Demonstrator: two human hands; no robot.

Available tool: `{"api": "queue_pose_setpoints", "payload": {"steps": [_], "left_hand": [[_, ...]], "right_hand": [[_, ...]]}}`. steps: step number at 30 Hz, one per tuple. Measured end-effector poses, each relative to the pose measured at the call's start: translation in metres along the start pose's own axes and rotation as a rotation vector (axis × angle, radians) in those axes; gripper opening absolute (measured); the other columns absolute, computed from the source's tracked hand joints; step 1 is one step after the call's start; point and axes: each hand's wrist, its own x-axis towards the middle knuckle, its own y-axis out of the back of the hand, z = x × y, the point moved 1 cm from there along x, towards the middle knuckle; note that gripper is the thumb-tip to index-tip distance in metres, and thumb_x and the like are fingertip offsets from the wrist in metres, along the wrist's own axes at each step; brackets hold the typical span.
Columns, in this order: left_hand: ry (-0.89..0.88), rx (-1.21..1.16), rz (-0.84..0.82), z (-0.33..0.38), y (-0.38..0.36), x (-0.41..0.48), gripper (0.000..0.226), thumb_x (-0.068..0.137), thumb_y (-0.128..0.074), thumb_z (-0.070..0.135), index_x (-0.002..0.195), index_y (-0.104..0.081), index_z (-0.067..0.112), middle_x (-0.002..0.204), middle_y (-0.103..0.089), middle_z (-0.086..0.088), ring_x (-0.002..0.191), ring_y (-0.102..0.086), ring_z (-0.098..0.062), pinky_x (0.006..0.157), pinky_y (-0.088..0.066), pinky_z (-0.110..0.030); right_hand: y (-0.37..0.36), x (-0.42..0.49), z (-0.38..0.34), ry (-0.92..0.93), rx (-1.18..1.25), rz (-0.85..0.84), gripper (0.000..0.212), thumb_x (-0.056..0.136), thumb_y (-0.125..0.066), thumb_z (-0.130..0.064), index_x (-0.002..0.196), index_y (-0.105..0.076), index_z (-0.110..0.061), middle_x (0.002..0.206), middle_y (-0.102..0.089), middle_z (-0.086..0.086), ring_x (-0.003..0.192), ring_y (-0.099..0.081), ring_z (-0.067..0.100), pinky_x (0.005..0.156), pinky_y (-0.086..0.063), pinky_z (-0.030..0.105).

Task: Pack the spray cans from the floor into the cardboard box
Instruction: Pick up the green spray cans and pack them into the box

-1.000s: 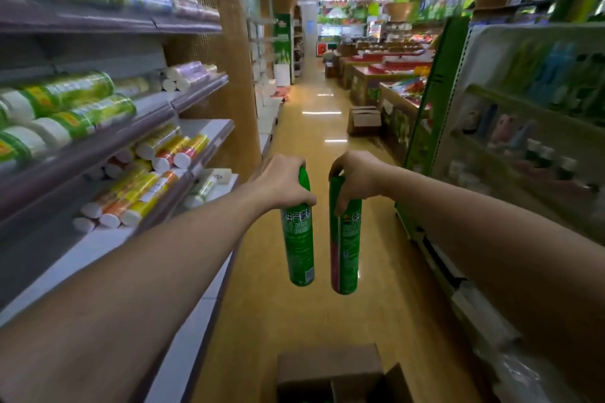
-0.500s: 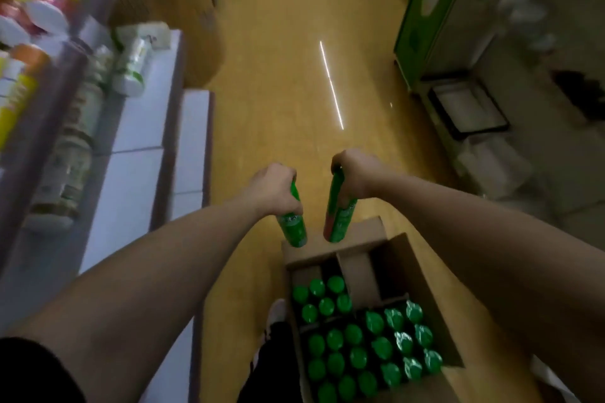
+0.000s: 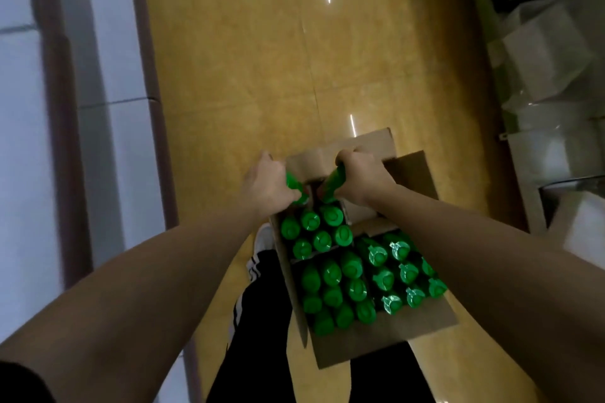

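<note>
Both hands are over the far end of an open cardboard box (image 3: 376, 342) that stands on a glossy yellow-brown floor (image 3: 248, 69). The left hand (image 3: 266, 188) is wrapped tight around a green spray can (image 3: 294, 188), and the right hand (image 3: 358, 175) is wrapped around a second green can (image 3: 332, 185); each can is tilted, its lower end pointing down into the far left compartment of the box. The two hands are close together but not touching, with the two cans angled toward each other between them. Cardboard dividers split the box into compartments. In the far left compartment, just below the held cans, stand six packed cans (image 3: 322, 229) with green caps facing up. The near left compartment holds a full cluster of capped cans (image 3: 337, 294), and the near right compartment holds another group of cans (image 3: 397, 275) partly hidden under the right forearm. The far right compartment (image 3: 358, 211) shows bare cardboard. The far flaps (image 3: 370, 144) are folded outward, one toward the far edge and one to the right. Near the left wall of the box a white shoe (image 3: 263, 237) and a dark trouser leg with white stripes (image 3: 258, 301) show. White shelf bases (image 3: 108, 42) run along the left side of the floor, and pale, blurred boxes (image 3: 546, 52) lie at the right.
</note>
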Motion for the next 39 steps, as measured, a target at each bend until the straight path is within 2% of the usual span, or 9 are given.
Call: {"api": "queue_pose_setpoints", "payload": {"steps": [3,6,11,15,21,26,32,35,39], "left_hand": [[0.027,-0.027,-0.003,-0.002,-0.042,0.022,0.064,0.081,-0.080,0.049,0.128,-0.056,0.011,0.145,-0.034,-0.014,0.112,-0.056,-0.036,0.083,-0.049,-0.040],[0.044,-0.083,-0.019,-0.005,-0.082,0.040,0.062,0.085,-0.079,0.040,0.133,-0.054,0.009,0.156,-0.023,-0.014,0.125,-0.052,-0.038,0.095,-0.049,-0.040],[0.084,-0.192,0.001,-0.008,-0.138,0.072,0.061,0.082,-0.081,0.039,0.132,-0.058,0.014,0.142,-0.036,-0.010,0.116,-0.056,-0.037,0.099,-0.048,-0.041],[0.138,-0.352,-0.017,-0.008,-0.175,0.096,0.074,0.080,-0.084,0.041,0.141,-0.056,0.011,0.140,-0.047,-0.011,0.128,-0.049,-0.033,0.107,-0.040,-0.038],[0.108,-0.363,-0.096,-0.023,-0.206,0.129,0.089,0.073,-0.090,0.039,0.148,-0.051,0.014,0.147,-0.047,-0.009,0.137,-0.044,-0.029,0.115,-0.035,-0.040],[0.052,-0.407,-0.106,-0.026,-0.212,0.139,0.090,0.068,-0.093,0.038,0.146,-0.054,0.017,0.140,-0.049,-0.004,0.132,-0.046,-0.027,0.112,-0.037,-0.038],[0.005,-0.392,-0.106,-0.031,-0.213,0.139,0.090,0.068,-0.093,0.037,0.146,-0.053,0.015,0.142,-0.050,-0.007,0.132,-0.047,-0.027,0.113,-0.038,-0.040],[-0.031,-0.392,-0.109,-0.035,-0.212,0.134,0.092,0.070,-0.093,0.031,0.149,-0.050,0.016,0.147,-0.050,-0.007,0.136,-0.046,-0.025,0.115,-0.037,-0.037],[-0.052,-0.377,-0.081,-0.030,-0.202,0.121,0.093,0.076,-0.089,0.036,0.154,-0.042,0.015,0.153,-0.048,-0.005,0.140,-0.044,-0.023,0.117,-0.037,-0.039]], "right_hand": [[-0.034,0.019,0.013,-0.021,-0.019,-0.029,0.051,0.073,-0.081,-0.020,0.117,-0.058,-0.010,0.112,-0.051,0.012,0.100,-0.057,0.031,0.087,-0.056,0.044],[-0.069,0.041,0.027,-0.026,-0.029,-0.064,0.050,0.073,-0.078,-0.013,0.118,-0.058,-0.009,0.119,-0.050,0.015,0.104,-0.057,0.035,0.088,-0.055,0.043],[-0.118,0.078,0.051,-0.027,-0.045,-0.087,0.041,0.076,-0.074,-0.011,0.114,-0.060,-0.005,0.120,-0.051,0.020,0.108,-0.056,0.041,0.089,-0.051,0.041],[-0.147,0.106,0.067,-0.052,-0.042,-0.109,0.036,0.077,-0.075,-0.015,0.109,-0.064,-0.006,0.114,-0.056,0.020,0.105,-0.058,0.040,0.080,-0.048,0.037],[-0.178,0.135,0.085,-0.044,-0.027,-0.111,0.041,0.079,-0.075,-0.013,0.118,-0.061,-0.009,0.114,-0.056,0.017,0.105,-0.058,0.037,0.072,-0.040,0.034],[-0.183,0.149,0.083,-0.040,-0.053,-0.066,0.051,0.079,-0.076,-0.020,0.126,-0.060,-0.009,0.118,-0.059,0.020,0.110,-0.058,0.040,0.083,-0.051,0.040],[-0.190,0.147,0.083,-0.039,-0.091,-0.058,0.046,0.080,-0.075,-0.022,0.122,-0.061,-0.011,0.112,-0.061,0.018,0.104,-0.059,0.039,0.071,-0.039,0.033],[-0.191,0.144,0.085,-0.026,-0.133,-0.055,0.056,0.081,-0.077,-0.024,0.132,-0.055,-0.015,0.121,-0.060,0.016,0.110,-0.059,0.038,0.074,-0.045,0.037],[-0.185,0.128,0.089,0.005,-0.110,-0.085,0.093,0.076,-0.084,-0.034,0.153,-0.034,-0.022,0.150,-0.043,0.014,0.131,-0.049,0.037,0.096,-0.048,0.043]]}}
